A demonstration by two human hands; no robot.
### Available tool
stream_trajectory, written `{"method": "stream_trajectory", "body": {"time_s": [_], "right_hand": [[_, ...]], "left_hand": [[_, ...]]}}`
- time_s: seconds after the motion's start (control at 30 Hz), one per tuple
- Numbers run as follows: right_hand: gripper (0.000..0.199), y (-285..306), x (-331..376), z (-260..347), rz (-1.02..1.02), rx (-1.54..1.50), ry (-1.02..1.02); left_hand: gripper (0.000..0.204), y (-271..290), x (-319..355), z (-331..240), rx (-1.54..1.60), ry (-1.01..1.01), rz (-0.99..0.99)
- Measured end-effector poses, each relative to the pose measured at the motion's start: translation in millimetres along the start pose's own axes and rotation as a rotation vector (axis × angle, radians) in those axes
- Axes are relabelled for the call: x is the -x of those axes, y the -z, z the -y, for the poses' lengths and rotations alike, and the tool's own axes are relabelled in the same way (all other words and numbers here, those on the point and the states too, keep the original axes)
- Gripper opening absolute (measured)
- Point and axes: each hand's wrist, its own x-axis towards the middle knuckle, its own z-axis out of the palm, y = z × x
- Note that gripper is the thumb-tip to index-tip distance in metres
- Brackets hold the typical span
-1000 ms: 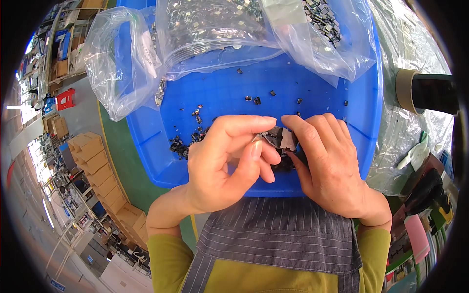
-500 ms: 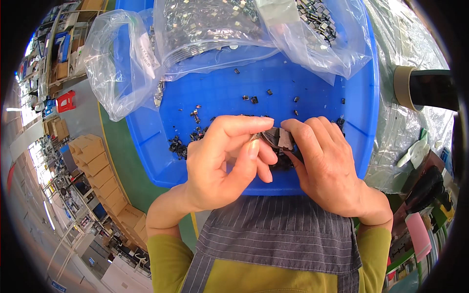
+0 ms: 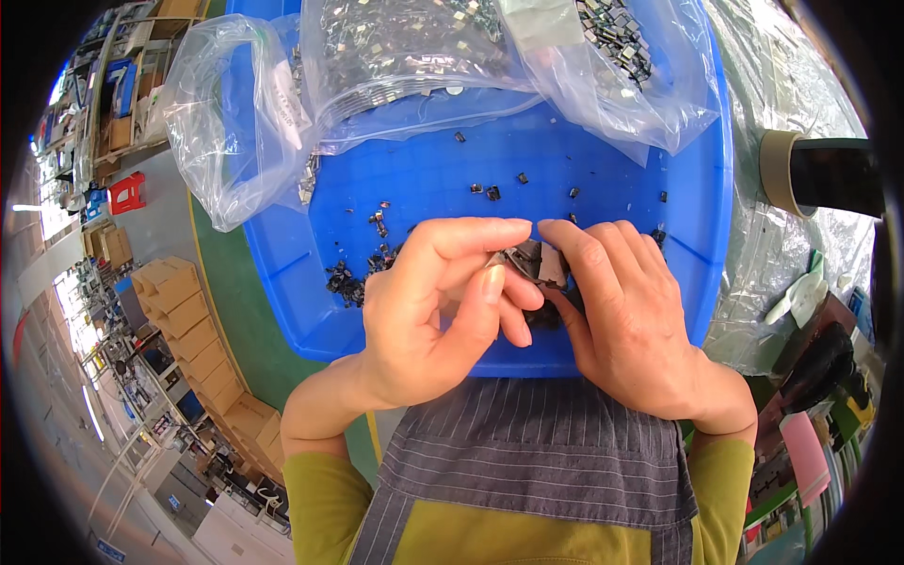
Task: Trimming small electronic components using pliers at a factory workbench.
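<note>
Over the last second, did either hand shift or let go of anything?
Hardly anything changed. The left hand and right hand still pinch the same small dark metal part together over the blue plastic tray; the clear plastic bags lie unmoved.

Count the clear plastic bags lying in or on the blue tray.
3: one plastic bag draped over the blue tray's left rim, one at top centre, one top right. Overlaps could hide more.
</note>
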Motion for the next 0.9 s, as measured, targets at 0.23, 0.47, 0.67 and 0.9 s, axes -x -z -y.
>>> {"method": "stream_trajectory", "body": {"time_s": [0.23,0.47,0.67,0.9], "right_hand": [[0.048,-2.4,2.7,-2.2,0.016,0.06,0.001],[0.042,-2.0,5.3,-0.5,0.06,-0.136,-0.024],[0.039,1.5,4.3,-2.2,0.174,-0.456,-0.068],[0.046,2.9,-0.6,1.0,0.054,-0.074,-0.015]], "left_hand": [[0.026,-1.4,0.2,1.6,-0.058,-0.023,-0.002],[0.024,1.6,-0.8,3.2,-0.019,-0.051,0.028],[0.025,2.9,0.9,2.4,0.248,-0.001,0.033],[0.025,0.7,-1.3,-0.3,0.076,0.012,-0.001]]}}
